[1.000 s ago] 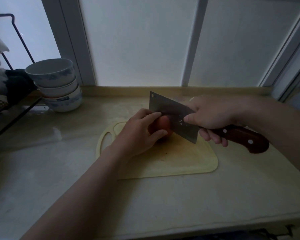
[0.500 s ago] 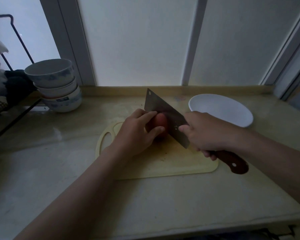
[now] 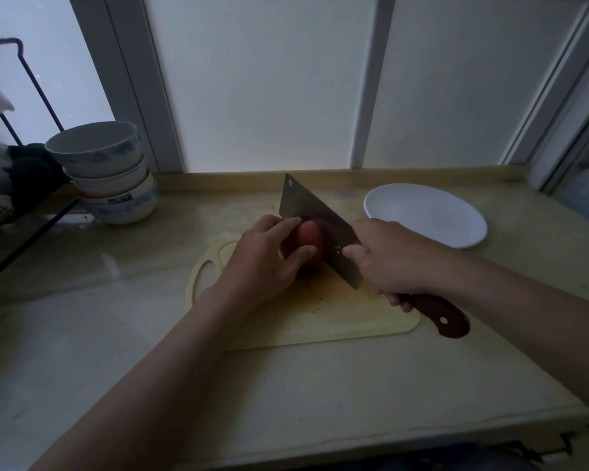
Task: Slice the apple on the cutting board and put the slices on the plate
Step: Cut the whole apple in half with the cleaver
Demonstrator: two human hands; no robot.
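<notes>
A red apple (image 3: 309, 241) sits on the pale yellow cutting board (image 3: 337, 317) in the middle of the counter. My left hand (image 3: 269, 263) grips the apple from the left, fingers curled over its top. My right hand (image 3: 395, 260) holds the dark wooden handle of a cleaver (image 3: 315, 220), forefinger along the blade. The blade stands upright against the apple's right side, its edge down by the board. The white plate (image 3: 425, 214) lies at the back right with nothing on it.
Three stacked bowls (image 3: 106, 171) stand at the back left beside a black wire rack (image 3: 21, 212). Window frames rise behind the counter. The counter's front edge (image 3: 388, 436) runs close below the board.
The cleaver swung from lying across the apple, handle far right, to a steeper stance with the handle drawn toward me. The plate came into sight. My left hand stayed on the apple.
</notes>
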